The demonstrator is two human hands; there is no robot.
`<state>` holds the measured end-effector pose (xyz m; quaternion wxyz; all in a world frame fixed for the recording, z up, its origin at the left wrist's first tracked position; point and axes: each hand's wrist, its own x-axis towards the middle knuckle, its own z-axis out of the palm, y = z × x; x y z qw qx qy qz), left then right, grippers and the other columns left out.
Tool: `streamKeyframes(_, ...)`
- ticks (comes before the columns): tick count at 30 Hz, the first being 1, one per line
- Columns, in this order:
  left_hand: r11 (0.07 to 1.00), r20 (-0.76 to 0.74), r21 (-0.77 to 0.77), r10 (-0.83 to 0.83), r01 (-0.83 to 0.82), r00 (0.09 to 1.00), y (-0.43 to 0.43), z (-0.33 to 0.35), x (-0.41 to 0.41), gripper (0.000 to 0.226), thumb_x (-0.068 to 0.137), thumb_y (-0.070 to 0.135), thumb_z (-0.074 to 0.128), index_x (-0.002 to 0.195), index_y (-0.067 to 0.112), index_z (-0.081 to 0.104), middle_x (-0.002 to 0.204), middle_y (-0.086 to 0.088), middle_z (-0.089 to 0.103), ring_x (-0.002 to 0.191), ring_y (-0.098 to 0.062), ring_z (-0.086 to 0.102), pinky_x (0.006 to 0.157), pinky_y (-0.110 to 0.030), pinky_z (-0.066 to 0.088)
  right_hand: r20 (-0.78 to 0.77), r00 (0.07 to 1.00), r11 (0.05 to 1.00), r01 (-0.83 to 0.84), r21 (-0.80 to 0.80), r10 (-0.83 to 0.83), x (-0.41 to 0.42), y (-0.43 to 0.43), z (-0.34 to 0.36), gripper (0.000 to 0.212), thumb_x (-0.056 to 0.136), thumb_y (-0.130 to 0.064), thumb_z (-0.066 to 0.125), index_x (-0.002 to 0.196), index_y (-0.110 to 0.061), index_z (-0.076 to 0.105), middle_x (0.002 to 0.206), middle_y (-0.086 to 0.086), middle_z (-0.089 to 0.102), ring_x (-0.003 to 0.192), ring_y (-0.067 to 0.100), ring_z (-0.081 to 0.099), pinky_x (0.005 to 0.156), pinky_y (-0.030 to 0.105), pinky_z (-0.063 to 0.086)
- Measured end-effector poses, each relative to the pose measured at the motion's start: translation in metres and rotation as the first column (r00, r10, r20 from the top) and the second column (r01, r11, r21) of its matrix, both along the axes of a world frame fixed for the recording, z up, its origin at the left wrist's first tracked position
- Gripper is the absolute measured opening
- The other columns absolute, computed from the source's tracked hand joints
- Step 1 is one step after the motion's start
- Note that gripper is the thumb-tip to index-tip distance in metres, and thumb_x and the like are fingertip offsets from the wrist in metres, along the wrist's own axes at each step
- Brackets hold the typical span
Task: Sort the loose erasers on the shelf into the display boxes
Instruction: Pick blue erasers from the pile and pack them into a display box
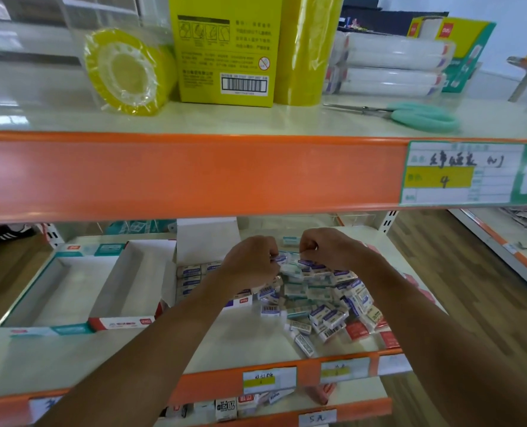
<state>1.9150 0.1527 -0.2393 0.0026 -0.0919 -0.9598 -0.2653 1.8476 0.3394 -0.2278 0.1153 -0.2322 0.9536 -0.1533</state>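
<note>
A heap of loose erasers point(323, 306) in white, purple and teal wrappers lies on the middle shelf, right of centre. My left hand point(249, 263) and my right hand point(326, 248) meet over the back of the heap, both pinching small erasers with purple-marked wrappers between the fingertips. Beneath my left forearm stands a display box point(194, 275) holding rows of erasers, its white lid flap raised. Left of it sit two open display boxes with nothing inside, one with a red front point(123, 322) and one with a teal front point(52, 329).
The orange edge of the upper shelf point(194, 177) hangs low over my hands. On that shelf stand yellow tape rolls point(129, 72), a yellow carton point(225, 50) and teal scissors point(416, 115). More erasers lie on the shelf below point(228, 408). A wooden floor shows to the right.
</note>
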Motion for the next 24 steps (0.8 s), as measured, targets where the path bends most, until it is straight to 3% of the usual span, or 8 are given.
streamKeyframes(4,0.995,0.051,0.083,0.056,-0.06,0.997,-0.005,0.003,0.001,0.011,0.084,0.014,0.055,0.09,0.009,0.063,0.082,-0.005,0.062,0.075,-0.019,0.057,0.065,-0.032,0.048,-0.042,0.998,0.992,0.033,-0.118,-0.038,0.003,-0.003,0.0,0.02,0.095,-0.022,0.057,0.114,-0.018,0.061,0.092,0.001,0.06,0.073,0.014,0.058,0.062,0.024,0.042)
streamKeyframes(6,0.988,0.077,0.129,0.078,-0.088,0.994,-0.008,0.005,0.001,0.012,0.085,0.014,0.053,0.085,0.008,0.064,0.08,-0.006,0.063,0.074,-0.019,0.057,0.06,-0.029,0.044,-0.098,0.995,0.988,0.011,-0.156,-0.026,0.003,-0.008,0.003,0.029,0.098,-0.021,0.051,0.124,-0.014,0.061,0.102,0.006,0.055,0.082,0.017,0.058,0.074,0.025,0.041)
streamKeyframes(8,0.977,0.102,0.18,0.096,-0.113,0.99,-0.012,0.007,0.002,0.012,0.086,0.012,0.052,0.082,0.01,0.063,0.078,0.0,0.061,0.072,-0.015,0.055,0.055,-0.022,0.038,-0.146,0.989,0.982,-0.015,-0.186,-0.013,0.005,-0.016,0.006,0.03,0.1,-0.019,0.046,0.123,-0.01,0.062,0.105,0.007,0.05,0.098,0.019,0.054,0.086,0.025,0.037)
streamKeyframes(10,0.949,0.133,0.27,0.13,-0.162,0.983,-0.017,0.008,0.003,0.014,0.086,0.012,0.052,0.089,0.015,0.065,0.078,0.005,0.058,0.07,-0.011,0.054,0.054,-0.019,0.036,-0.164,0.986,0.974,-0.02,-0.225,-0.018,0.007,-0.026,0.006,0.03,0.101,-0.018,0.042,0.117,-0.008,0.065,0.105,0.008,0.051,0.104,0.019,0.05,0.083,0.023,0.033)
streamKeyframes(14,0.855,0.227,0.456,0.155,-0.245,0.961,-0.031,0.01,0.01,0.025,0.088,0.008,0.054,0.109,0.019,0.065,0.072,0.003,0.057,0.055,-0.009,0.048,0.048,-0.015,0.037,-0.103,0.991,0.941,0.048,-0.335,-0.087,0.012,-0.046,0.005,0.027,0.101,-0.019,0.041,0.112,-0.007,0.063,0.1,0.006,0.051,0.09,0.02,0.05,0.076,0.026,0.032)
streamKeyframes(18,0.798,0.292,0.51,0.192,-0.322,0.937,-0.048,0.011,0.018,0.017,0.087,0.004,0.057,0.098,0.009,0.069,0.067,-0.006,0.062,0.053,-0.013,0.054,0.057,-0.022,0.05,0.036,0.996,0.889,0.093,-0.448,-0.086,0.022,-0.06,0.008,0.016,0.1,-0.021,0.047,0.105,-0.008,0.054,0.082,0.0,0.056,0.075,0.022,0.058,0.071,0.042,0.05)
streamKeyframes(21,0.82,0.278,0.471,0.212,-0.325,0.937,-0.057,0.009,0.025,0.003,0.086,0.01,0.063,0.088,0.012,0.065,0.08,-0.01,0.069,0.069,-0.021,0.068,0.074,-0.032,0.058,0.107,0.991,0.855,0.124,-0.503,-0.08,0.028,-0.071,0.009,0.01,0.097,-0.022,0.054,0.101,-0.013,0.054,0.084,0.002,0.062,0.075,0.02,0.065,0.075,0.04,0.057)
streamKeyframes(24,0.814,0.262,0.463,0.253,-0.351,0.931,-0.065,0.006,0.031,0.006,0.084,0.012,0.065,0.087,0.014,0.06,0.088,-0.008,0.069,0.08,-0.02,0.07,0.08,-0.033,0.057,0.111,0.991,0.847,0.121,-0.517,-0.075,0.03,-0.081,0.007,0.005,0.094,-0.021,0.059,0.096,-0.017,0.057,0.084,0.002,0.067,0.075,0.016,0.069,0.077,0.04,0.059)
